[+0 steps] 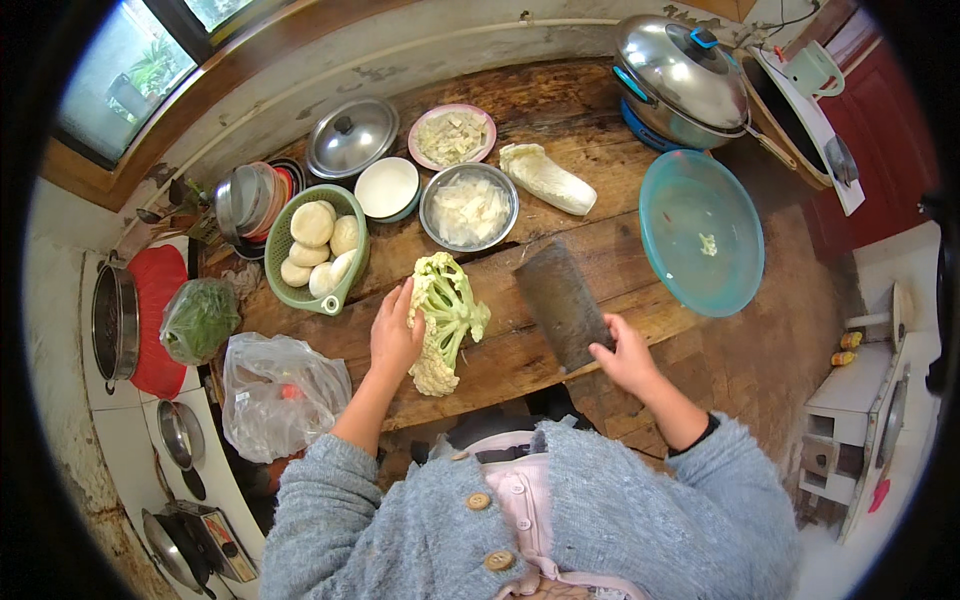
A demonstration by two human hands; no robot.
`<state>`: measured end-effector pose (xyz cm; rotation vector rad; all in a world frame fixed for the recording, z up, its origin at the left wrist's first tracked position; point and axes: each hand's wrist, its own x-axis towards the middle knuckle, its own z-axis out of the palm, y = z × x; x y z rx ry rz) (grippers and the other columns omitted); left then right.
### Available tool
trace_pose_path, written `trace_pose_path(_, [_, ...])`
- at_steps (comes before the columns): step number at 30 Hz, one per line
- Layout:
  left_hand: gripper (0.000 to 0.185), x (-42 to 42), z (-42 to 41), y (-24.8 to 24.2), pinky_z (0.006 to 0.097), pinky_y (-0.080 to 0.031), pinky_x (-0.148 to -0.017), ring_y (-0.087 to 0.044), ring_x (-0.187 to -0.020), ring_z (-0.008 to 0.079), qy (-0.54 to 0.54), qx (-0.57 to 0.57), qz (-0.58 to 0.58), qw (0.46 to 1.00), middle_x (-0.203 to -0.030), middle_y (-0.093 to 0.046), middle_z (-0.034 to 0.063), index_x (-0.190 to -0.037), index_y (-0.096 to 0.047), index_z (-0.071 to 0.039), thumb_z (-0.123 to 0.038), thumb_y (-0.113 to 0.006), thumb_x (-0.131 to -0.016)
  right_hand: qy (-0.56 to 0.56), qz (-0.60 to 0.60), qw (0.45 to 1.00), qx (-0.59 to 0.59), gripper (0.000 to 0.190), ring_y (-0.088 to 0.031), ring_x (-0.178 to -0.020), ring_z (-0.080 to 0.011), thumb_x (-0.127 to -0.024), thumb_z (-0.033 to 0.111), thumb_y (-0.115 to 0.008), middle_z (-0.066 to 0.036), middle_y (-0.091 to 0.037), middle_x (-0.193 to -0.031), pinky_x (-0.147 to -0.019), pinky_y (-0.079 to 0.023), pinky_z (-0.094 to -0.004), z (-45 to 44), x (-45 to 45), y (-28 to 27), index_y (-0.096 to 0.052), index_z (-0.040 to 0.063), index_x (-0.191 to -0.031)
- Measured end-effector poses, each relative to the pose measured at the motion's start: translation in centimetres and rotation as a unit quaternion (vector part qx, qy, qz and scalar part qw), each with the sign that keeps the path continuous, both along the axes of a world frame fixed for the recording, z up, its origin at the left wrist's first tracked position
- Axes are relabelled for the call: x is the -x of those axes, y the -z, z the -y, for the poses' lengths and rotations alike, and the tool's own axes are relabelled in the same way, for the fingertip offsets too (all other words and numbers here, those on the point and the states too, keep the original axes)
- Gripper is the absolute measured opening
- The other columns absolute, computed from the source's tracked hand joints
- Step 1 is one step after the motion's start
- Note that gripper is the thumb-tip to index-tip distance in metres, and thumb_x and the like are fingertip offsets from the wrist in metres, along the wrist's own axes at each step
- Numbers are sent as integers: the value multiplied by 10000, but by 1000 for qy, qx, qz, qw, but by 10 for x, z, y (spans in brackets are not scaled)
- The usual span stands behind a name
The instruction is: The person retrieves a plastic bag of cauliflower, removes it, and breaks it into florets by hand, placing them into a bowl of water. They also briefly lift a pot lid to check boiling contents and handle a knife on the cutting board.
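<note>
A cut piece of cauliflower (450, 319) lies on the wooden table, its pale green stalks facing up. My left hand (397, 330) grips its left side, thumb against the florets. In my right hand (630, 352) is a cleaver (562, 304) with a broad dark blade; my fingers hide its handle. The blade is flat side up, to the right of the cauliflower and apart from it. Beyond it, a napa cabbage (551, 180) lies beside a metal bowl (512, 206) of pale sliced vegetable.
A green basket (352, 289) of round pale buns stands left, near a plastic bag (259, 420). Behind are a white bowl (386, 187), a pink-rimmed plate (415, 142) and a steel lid (360, 146). At right are a teal basin (675, 259) holding a floret and a lidded pot (675, 75).
</note>
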<state>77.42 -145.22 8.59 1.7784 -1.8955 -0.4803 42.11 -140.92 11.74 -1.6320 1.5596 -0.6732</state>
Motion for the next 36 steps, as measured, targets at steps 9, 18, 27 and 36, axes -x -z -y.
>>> trace_pose_path(9, [514, -1, -22, 35, 442, -291, -997, -361, -1200, 379, 57, 69, -174, 981, -1321, -361, 210, -1157, -430, -64, -154, -664, -708, -1, 2, 1000, -2, 361, -566, -766, -456, -826, 95, -528, -280, -588, -842, -663, -457, -493, -41, -130, -13, -391, -8, -1143])
trace_pose_path(18, [428, 4, -23, 56, 443, -313, -963, -385, -1144, 364, 10, 100, -238, 966, -1228, -398, 189, -1078, -439, -75, -54, -603, -683, 5, -47, 999, -15, 380, -566, -642, -450, -828, 68, -502, -290, -565, -684, -572, -441, -504, -46, -166, -2, -320, -61, -1136])
trace_pose_path(27, [424, 1, -23, 67, 435, -307, -965, -385, -1139, 388, -2, 102, -240, 965, -1138, -409, 199, -1027, -437, -68, -19, -590, -635, -60, -123, 988, -77, 286, -579, -636, -445, -765, 19, -486, -300, -565, -663, -559, -460, -498, -10, -187, -2, -334, -88, -982])
trace_pose_path(36, [439, 1, -23, 74, 452, -293, -973, -379, -1149, 390, -17, 119, -233, 965, -1114, -411, 192, -1030, -411, -65, -19, -591, -633, -87, -172, 976, -101, 374, -608, -682, -415, -722, 17, -500, -281, -590, -701, -612, -487, -477, 6, -205, 14, -350, -115, -1038])
